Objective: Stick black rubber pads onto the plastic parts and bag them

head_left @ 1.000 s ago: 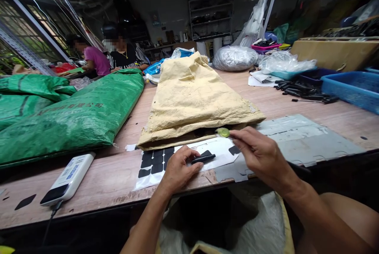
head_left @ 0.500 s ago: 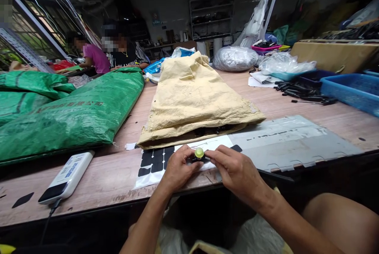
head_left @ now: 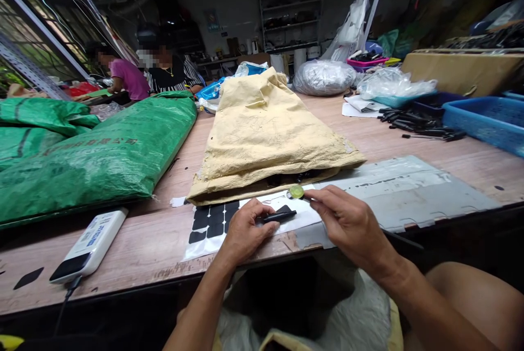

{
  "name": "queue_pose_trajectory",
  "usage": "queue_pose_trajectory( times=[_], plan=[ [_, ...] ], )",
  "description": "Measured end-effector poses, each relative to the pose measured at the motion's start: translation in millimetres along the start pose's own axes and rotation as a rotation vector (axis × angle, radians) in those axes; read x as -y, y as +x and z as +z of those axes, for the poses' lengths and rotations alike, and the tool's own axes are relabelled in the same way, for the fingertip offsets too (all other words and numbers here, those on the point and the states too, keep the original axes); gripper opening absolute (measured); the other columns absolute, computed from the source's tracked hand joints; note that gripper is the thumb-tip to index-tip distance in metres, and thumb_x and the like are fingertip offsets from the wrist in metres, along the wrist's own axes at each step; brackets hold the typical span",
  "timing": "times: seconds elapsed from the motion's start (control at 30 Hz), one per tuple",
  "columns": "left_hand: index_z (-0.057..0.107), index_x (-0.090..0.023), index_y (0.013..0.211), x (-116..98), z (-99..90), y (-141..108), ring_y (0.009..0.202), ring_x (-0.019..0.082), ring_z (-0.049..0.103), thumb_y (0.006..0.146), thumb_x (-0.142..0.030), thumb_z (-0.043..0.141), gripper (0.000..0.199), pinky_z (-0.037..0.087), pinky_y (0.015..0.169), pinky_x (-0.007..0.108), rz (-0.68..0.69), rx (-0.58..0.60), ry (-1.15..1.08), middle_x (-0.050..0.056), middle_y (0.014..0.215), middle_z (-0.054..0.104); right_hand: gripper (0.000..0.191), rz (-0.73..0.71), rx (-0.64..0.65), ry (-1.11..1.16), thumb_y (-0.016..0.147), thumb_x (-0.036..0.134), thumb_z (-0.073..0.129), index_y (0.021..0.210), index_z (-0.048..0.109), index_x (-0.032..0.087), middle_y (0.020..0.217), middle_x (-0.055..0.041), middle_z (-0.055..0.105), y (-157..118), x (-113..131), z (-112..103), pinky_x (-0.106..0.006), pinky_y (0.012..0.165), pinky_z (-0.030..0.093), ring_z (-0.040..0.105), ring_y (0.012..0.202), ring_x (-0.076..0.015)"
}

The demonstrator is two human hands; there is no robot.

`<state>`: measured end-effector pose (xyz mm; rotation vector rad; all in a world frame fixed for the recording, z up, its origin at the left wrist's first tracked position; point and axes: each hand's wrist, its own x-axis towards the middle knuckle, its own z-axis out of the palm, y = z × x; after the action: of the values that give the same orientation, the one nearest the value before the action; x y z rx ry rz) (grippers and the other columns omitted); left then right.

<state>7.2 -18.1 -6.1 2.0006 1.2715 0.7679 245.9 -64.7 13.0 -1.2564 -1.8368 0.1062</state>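
Observation:
My left hand (head_left: 248, 233) is closed, pinching a slim black plastic piece (head_left: 285, 216) that points right. In my right hand (head_left: 352, 222), thumb and fingers grip a small tool with a round, translucent yellow-green head (head_left: 296, 192); its exact kind is unclear. The tool's head is above and slightly right of the black piece, apart from it. Beneath both hands lies a white sheet with black rounded stickers (head_left: 216, 225), near the table's front edge. Just behind it, a cream woven sack (head_left: 266, 127) has its mouth facing me, dark pieces showing inside.
Green sacks (head_left: 118, 149) fill the left side, with a white power bank (head_left: 90, 244) and its cable in front. A grey sheet (head_left: 409, 192), loose black parts (head_left: 421, 124) and a blue basket (head_left: 483, 122) are at right. Two people sit at the far left. An open sack (head_left: 364, 313) is below the edge.
My right hand has moved right and slightly up with the yellow-green-headed tool, away from the black piece. My left hand stays nearly in place, and the black piece now shows lengthwise.

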Motion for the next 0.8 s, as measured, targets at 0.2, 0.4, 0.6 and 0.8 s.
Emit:
queue_pose_trajectory(
  times=[0.2, 0.4, 0.6, 0.8],
  plan=[
    [0.074, -0.023, 0.097, -1.7, 0.0, 0.9, 0.081, 0.017, 0.058, 0.079, -0.026, 0.073, 0.018, 0.041, 0.073, 0.030, -0.014, -0.001, 0.034, 0.001, 0.094, 0.066, 0.023, 0.025, 0.037, -0.270, 0.095, 0.020, 0.057, 0.109, 0.074, 0.027, 0.096, -0.0020, 0.072, 4.5, -59.8, -22.3, -0.031, 0.080, 0.051, 0.068, 0.091, -0.0193],
    [0.073, -0.023, 0.097, -2.3, -0.7, 0.7, 0.087, 0.018, 0.060, 0.078, -0.023, 0.072, 0.019, 0.043, 0.076, 0.029, 0.014, -0.003, 0.003, 0.001, 0.092, 0.065, 0.019, -0.060, 0.028, -0.347, 0.093, 0.022, 0.060, 0.105, 0.075, 0.023, 0.098, -0.0040, 0.073, -5.6, -103.4, -20.9, -0.035, 0.084, 0.050, 0.064, 0.093, -0.0221],
    [0.076, -0.023, 0.098, -3.2, -1.7, 0.4, 0.083, 0.018, 0.058, 0.079, -0.023, 0.072, 0.020, 0.044, 0.078, 0.030, 0.007, -0.004, -0.006, 0.002, 0.090, 0.065, 0.020, -0.062, -0.018, -0.345, 0.088, 0.021, 0.062, 0.104, 0.075, 0.022, 0.098, -0.0056, 0.071, -6.2, -98.7, -23.0, -0.039, 0.086, 0.051, 0.061, 0.095, -0.0243],
    [0.076, -0.023, 0.100, -3.3, -3.4, -1.4, 0.081, 0.018, 0.057, 0.080, -0.024, 0.073, 0.021, 0.042, 0.074, 0.029, 0.033, -0.008, -0.030, 0.002, 0.091, 0.065, 0.030, -0.113, -0.128, -0.177, 0.085, 0.016, 0.065, 0.113, 0.072, 0.022, 0.103, -0.0084, 0.069, 1.0, -40.6, -13.4, -0.043, 0.090, 0.051, 0.060, 0.099, -0.0260]
  ],
)
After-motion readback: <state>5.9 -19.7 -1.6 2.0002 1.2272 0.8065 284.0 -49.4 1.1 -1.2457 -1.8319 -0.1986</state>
